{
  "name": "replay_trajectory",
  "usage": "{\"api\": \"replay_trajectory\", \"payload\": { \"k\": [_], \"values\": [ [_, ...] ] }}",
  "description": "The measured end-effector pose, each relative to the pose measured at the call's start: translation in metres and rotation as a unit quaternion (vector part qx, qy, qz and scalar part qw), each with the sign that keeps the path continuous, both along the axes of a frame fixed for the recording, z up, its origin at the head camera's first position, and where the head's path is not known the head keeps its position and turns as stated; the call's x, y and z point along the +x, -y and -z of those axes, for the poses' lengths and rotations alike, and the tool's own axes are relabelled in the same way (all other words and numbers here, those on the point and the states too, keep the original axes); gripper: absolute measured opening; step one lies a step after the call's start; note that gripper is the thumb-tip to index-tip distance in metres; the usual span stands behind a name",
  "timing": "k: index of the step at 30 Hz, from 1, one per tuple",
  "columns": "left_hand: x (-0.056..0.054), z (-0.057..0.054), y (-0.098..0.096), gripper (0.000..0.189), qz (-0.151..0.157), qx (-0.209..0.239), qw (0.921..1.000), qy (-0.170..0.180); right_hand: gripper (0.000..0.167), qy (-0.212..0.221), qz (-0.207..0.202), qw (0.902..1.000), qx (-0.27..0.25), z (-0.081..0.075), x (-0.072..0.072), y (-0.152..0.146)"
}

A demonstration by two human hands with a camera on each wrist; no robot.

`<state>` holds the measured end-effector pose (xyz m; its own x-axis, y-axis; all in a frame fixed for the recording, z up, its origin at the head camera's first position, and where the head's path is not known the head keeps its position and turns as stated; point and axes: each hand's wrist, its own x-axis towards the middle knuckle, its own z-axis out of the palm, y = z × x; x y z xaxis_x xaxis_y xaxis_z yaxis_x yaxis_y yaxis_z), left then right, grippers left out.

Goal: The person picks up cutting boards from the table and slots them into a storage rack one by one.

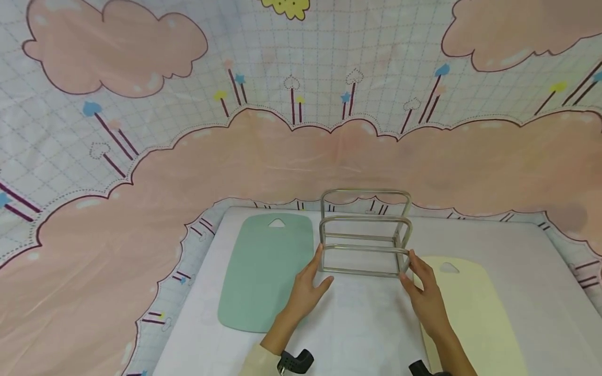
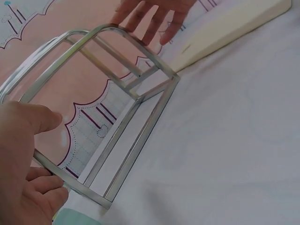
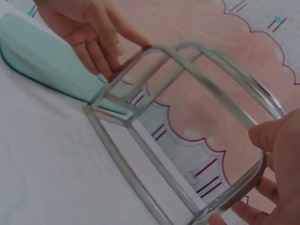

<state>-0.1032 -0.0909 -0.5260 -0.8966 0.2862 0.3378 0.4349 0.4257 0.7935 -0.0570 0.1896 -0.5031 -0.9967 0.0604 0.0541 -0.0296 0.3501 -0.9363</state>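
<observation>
A metal wire rack (image 1: 362,247) with rounded upright loops stands on the white tabletop between both hands. My left hand (image 1: 303,297) touches its left side with outstretched fingers, the thumb held apart. At the opposite side, my right hand (image 1: 427,297) rests its fingers against the front right end, with the thumb near the lower corner. The left wrist view shows the left thumb (image 2: 44,118) by a loop and curved fingers beside the lower bar. A green cutting board (image 1: 268,271) lies left of the rack, partly beneath the left forearm. The cream cutting board (image 1: 475,308) lies to the right, partly covered by the right arm.
The white tabletop (image 1: 362,334) extends in front of the rack and to the far right. Behind it hangs a cloth backdrop (image 1: 291,156) with pink clouds and a grid pattern. Black wrist cameras (image 1: 296,361) sit at both wrists.
</observation>
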Motion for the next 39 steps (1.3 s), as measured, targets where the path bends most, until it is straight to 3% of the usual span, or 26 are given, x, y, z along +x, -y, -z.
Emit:
{"api": "replay_trajectory", "payload": {
  "k": [4,10,15,21,28,34,39],
  "values": [
    [0.001,0.000,-0.003,0.074,-0.008,0.027,0.9995,0.015,0.062,0.007,0.003,0.9998,-0.018,0.003,0.003,0.003],
    [0.005,0.001,-0.006,0.074,-0.025,0.068,0.9953,0.064,0.062,0.018,-0.002,0.9992,-0.035,0.004,0.005,0.003],
    [0.009,0.005,0.000,0.065,-0.028,0.079,0.9951,0.052,0.064,0.044,0.011,0.9983,-0.037,0.006,0.008,0.003],
    [0.022,0.009,0.022,0.047,-0.044,0.102,0.9933,0.030,0.056,0.084,0.027,0.9947,-0.052,0.015,0.017,0.010],
    [0.041,-0.017,0.057,0.037,-0.086,0.092,0.9913,0.038,0.043,0.070,0.002,0.9926,-0.099,0.023,0.019,0.041],
    [0.054,-0.015,0.087,0.033,-0.135,0.075,0.9878,0.026,0.041,0.085,-0.018,0.9885,-0.123,0.022,0.014,0.079],
    [0.057,-0.010,0.107,0.035,-0.176,0.060,0.9819,0.037,0.042,0.083,-0.054,0.9901,-0.099,0.021,0.012,0.109]
  ]
}}
